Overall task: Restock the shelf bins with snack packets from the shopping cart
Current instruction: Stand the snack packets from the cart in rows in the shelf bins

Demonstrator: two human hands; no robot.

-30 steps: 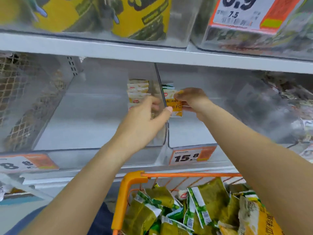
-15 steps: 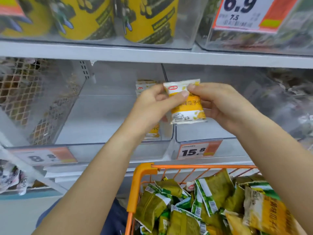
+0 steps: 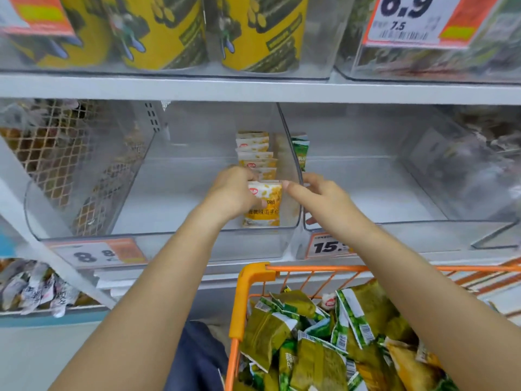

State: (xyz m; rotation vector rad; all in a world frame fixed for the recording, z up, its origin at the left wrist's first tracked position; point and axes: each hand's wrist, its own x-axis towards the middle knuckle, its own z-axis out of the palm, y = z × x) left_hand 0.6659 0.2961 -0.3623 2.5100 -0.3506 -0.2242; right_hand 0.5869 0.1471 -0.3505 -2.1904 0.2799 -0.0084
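To the left of the left hand [image 3: 234, 193] the clear shelf bin [image 3: 84, 238] is bare floor up to its curved wall, so there is ample room for a second row. That hand grips the yellow sunflower-seed packet [image 3: 265, 204] upright at the front of the packet row [image 3: 253, 153]; let go unsupported, it would likely tip forward. The right hand [image 3: 318, 198], fingers stretched and touching the packet's top corner, sits just over the bin divider [image 3: 293, 165], where a knuckle could catch. Below it waits the orange shopping cart [image 3: 248, 292] of green packets [image 3: 282, 320]
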